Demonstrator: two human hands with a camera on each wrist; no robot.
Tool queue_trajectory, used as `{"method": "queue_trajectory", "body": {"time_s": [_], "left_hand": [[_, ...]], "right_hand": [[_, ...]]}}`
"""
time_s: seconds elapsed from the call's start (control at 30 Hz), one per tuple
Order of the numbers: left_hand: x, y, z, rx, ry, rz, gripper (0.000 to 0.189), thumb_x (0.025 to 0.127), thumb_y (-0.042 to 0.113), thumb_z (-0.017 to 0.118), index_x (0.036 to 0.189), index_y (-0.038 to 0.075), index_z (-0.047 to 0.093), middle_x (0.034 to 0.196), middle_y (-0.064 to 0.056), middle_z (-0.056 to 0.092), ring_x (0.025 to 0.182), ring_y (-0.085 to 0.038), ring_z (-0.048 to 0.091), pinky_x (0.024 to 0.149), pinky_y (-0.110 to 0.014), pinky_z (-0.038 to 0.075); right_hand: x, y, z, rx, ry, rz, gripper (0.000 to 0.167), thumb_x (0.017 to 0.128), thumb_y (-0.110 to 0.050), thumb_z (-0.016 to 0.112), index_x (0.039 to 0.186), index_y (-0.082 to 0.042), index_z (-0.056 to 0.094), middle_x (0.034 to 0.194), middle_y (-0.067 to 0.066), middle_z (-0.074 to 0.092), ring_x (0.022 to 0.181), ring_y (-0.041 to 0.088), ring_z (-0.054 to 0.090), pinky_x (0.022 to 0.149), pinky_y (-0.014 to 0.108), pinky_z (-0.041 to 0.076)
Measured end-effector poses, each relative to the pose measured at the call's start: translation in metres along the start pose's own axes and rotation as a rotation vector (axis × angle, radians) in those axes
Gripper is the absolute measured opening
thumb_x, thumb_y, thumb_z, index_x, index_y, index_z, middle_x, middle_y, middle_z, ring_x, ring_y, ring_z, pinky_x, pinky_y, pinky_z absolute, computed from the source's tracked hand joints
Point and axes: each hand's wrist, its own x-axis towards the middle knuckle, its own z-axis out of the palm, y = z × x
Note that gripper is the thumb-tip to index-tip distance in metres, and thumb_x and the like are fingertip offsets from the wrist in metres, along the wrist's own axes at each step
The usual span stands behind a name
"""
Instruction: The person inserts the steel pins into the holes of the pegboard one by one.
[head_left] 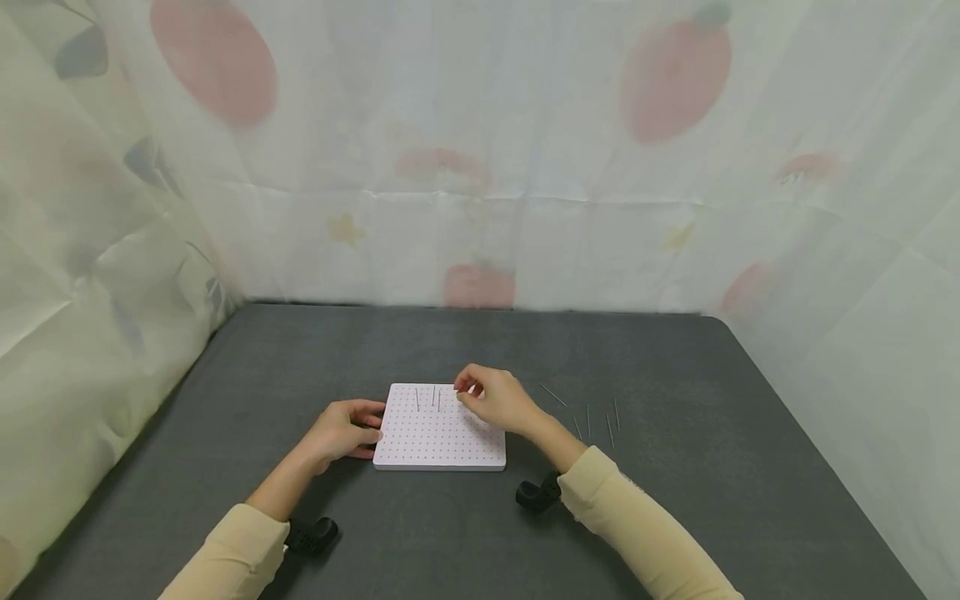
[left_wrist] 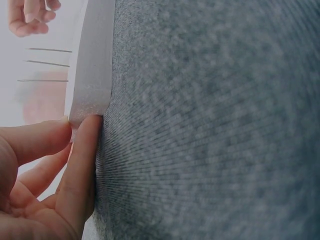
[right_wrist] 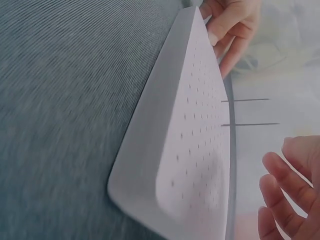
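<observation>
The right hand [head_left: 491, 401] hovers over the white board [head_left: 442, 447], fingertips parted, no pin visible between them. Loose pins [head_left: 588, 422] lie to its right, mostly pointing away from the person; the left hand [head_left: 337, 433] pinches the board's left edge.

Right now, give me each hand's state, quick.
Left hand: closed, pinching the board's edge.
Right hand: open, fingers loosely bent over the board, nothing visible in them.

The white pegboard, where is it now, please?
In the head view, the pegboard lies on the gray table, the left hand at its left edge, loose pins to its right.
</observation>
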Motion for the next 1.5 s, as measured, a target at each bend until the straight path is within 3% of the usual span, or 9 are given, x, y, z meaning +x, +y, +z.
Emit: {"method": "queue_trajectory", "body": {"time_s": [0.53,1.17,1.5], "left_hand": [[0.0,-0.001,-0.001,-0.023,-0.012,0.001,0.05,0.079,-0.004,0.065,0.127,-0.001,0.051,0.105,-0.018,0.056,0.076,-0.018,0.062,0.063,-0.035,0.057],[-0.001,-0.002,-0.002,-0.016,-0.008,-0.009,0.05,0.08,-0.003,0.066,0.127,0.0,0.051,0.105,-0.017,0.055,0.077,-0.018,0.062,0.063,-0.035,0.057],[-0.001,-0.001,-0.002,-0.019,-0.004,-0.011,0.049,0.08,-0.003,0.066,0.127,0.0,0.052,0.105,-0.017,0.056,0.076,-0.018,0.062,0.063,-0.035,0.057]], "right_hand": [[-0.026,0.024,-0.032,-0.044,0.039,-0.023,0.01,0.087,-0.013,0.062,0.096,-0.01,0.063,0.09,-0.005,0.062,0.08,0.008,0.058,0.067,0.024,0.05],[-0.066,0.065,-0.083,-0.029,0.153,0.098,0.015,0.089,-0.017,0.061,0.102,-0.01,0.061,0.093,-0.004,0.063,0.081,0.01,0.058,0.069,0.029,0.05],[-0.093,0.09,-0.095,-0.066,0.218,0.173,0.017,0.089,-0.015,0.061,0.104,-0.007,0.06,0.094,-0.001,0.064,0.081,0.013,0.059,0.068,0.029,0.05]]}}
